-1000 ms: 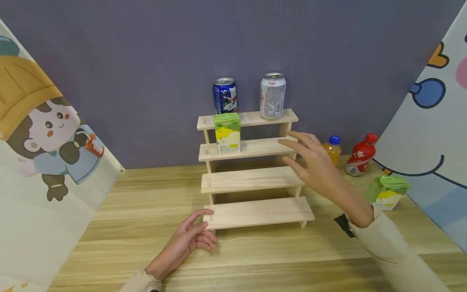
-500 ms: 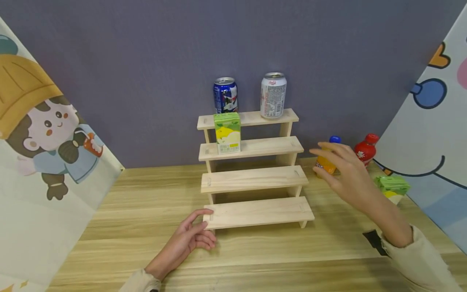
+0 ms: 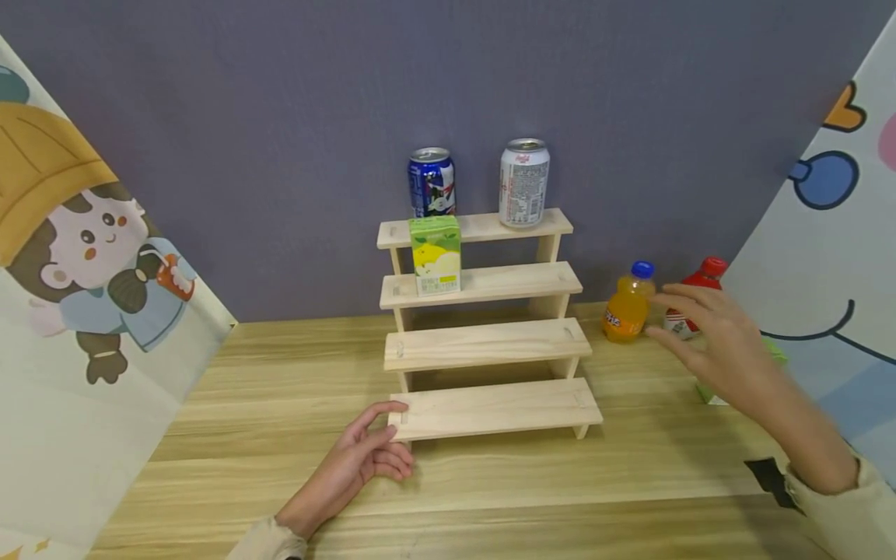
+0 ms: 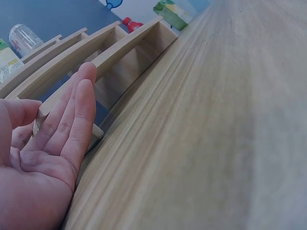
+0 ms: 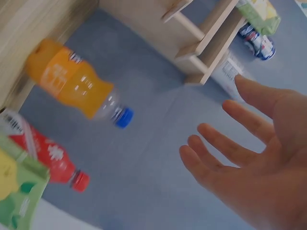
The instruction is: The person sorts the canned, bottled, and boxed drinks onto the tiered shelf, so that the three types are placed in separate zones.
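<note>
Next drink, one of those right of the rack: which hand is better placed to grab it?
Right, most likely. The right hand holds nothing and hangs near the orange bottle and red bottle. The left hand pinches the bottom step at its left end, farther from them.

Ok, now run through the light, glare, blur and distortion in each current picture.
Head view: fairly even light, with shaded gaps inside the wooden rack; left wrist view: the wooden rack looks bowed, probably lens distortion, and the white can looks soft; right wrist view: small bright glints on the orange bottle, and the right hand looks slightly soft.
</note>
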Tool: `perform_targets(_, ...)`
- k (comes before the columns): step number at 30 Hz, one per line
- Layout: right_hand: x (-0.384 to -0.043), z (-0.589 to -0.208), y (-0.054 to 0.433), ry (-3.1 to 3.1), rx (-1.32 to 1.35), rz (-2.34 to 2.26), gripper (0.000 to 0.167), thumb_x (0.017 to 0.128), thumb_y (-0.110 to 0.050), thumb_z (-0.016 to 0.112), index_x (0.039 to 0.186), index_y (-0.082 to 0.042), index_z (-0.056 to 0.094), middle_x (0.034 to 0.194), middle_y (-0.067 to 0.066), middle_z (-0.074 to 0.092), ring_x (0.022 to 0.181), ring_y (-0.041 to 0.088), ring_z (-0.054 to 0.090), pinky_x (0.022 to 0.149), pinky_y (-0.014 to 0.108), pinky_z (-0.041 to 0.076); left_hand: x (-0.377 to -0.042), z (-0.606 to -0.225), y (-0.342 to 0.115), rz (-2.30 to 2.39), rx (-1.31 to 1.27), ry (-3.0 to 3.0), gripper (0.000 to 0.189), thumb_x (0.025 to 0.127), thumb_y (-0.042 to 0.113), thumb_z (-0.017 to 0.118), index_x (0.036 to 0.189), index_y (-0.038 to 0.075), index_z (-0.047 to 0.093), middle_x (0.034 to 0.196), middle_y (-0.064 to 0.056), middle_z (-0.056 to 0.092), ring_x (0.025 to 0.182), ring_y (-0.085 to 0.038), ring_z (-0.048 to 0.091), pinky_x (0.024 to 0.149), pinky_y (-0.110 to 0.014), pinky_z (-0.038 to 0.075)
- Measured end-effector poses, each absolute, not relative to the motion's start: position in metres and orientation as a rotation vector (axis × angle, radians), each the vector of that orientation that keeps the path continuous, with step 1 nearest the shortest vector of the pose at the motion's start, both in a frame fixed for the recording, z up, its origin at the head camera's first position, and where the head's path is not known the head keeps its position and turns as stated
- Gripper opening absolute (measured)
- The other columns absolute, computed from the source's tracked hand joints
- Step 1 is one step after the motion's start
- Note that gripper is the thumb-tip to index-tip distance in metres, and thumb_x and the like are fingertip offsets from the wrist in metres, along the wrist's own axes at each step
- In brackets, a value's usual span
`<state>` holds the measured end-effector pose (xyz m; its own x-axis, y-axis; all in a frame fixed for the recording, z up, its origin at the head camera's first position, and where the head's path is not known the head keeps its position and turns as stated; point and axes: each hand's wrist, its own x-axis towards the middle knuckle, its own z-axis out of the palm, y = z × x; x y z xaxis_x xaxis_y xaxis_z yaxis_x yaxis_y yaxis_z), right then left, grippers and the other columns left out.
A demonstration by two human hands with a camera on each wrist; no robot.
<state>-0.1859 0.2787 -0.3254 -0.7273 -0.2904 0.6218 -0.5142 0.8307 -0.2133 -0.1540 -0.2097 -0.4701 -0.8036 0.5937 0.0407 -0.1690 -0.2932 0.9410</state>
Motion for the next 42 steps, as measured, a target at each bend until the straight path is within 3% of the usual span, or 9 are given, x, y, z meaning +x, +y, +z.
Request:
perform_targets(5,-0.189,-0.331,0.301,-2.517,0.532,0.490,0.047,0.084,-0.014,0.080,0.124,0.002,0.063,0.131,0.028,0.055,0.119,0.051,0.045,0.091,0.072,0.041,-0.155,-0.471,-0.211,2.127,0.549,1.468,0.042,0.110,0.013,0.034,0.151,0.006,0.027,0.101,-0.014,0.073,0.090,-0.022,0.072,0.080,-0.036,0.061)
perform_targets(10,-0.197,-0.337,0.324,-2.632,0.520,0.476,0.053,0.079,-0.014,0.085,0.127,-0.002,0.063,0.128,0.030,0.059,0.117,0.054,0.047,0.088,0.077,0.040,-0.156,-0.471,-0.211,2.126,0.538,1.468,0.042,0.110,0.013,0.034,0.151,0.006,0.027,0.101,-0.014,0.073,0.089,-0.022,0.073,0.080,-0.037,0.061)
perform_targets(16,-0.203,-0.342,0.350,-2.827,0.431,0.445,0.057,0.083,-0.021,0.083,0.130,0.000,0.059,0.131,0.033,0.055,0.115,0.055,0.049,0.086,0.074,0.042,-0.155,-0.470,-0.211,2.129,0.520,1.481,0.042,0.110,0.014,0.035,0.151,0.006,0.028,0.100,-0.014,0.073,0.088,-0.022,0.073,0.079,-0.037,0.061)
perform_targets(31,-0.215,-0.359,0.403,-3.079,0.250,0.462,0.077,0.085,-0.028,0.080,0.141,0.008,0.043,0.138,0.045,0.036,0.121,0.066,0.032,0.091,0.081,0.029,-0.154,-0.470,-0.211,2.136,0.533,1.465,0.043,0.110,0.013,0.035,0.152,0.005,0.027,0.100,-0.015,0.073,0.087,-0.023,0.073,0.079,-0.037,0.061)
perform_targets(36,-0.216,-0.365,0.412,-3.083,0.259,0.548,0.075,0.087,-0.034,0.078,0.139,0.009,0.046,0.134,0.045,0.042,0.117,0.064,0.039,0.086,0.081,0.033,-0.154,-0.469,-0.211,2.132,0.533,1.476,0.043,0.110,0.014,0.035,0.152,0.005,0.028,0.100,-0.015,0.073,0.087,-0.023,0.073,0.079,-0.037,0.061)
perform_targets(42,-0.216,-0.367,0.420,-3.131,0.207,0.699,0.076,0.090,-0.039,0.074,0.142,0.008,0.044,0.138,0.044,0.038,0.122,0.067,0.029,0.085,0.082,0.030,-0.154,-0.468,-0.210,2.129,0.510,1.488,0.043,0.110,0.015,0.036,0.152,0.006,0.028,0.100,-0.015,0.073,0.087,-0.023,0.073,0.078,-0.037,0.061)
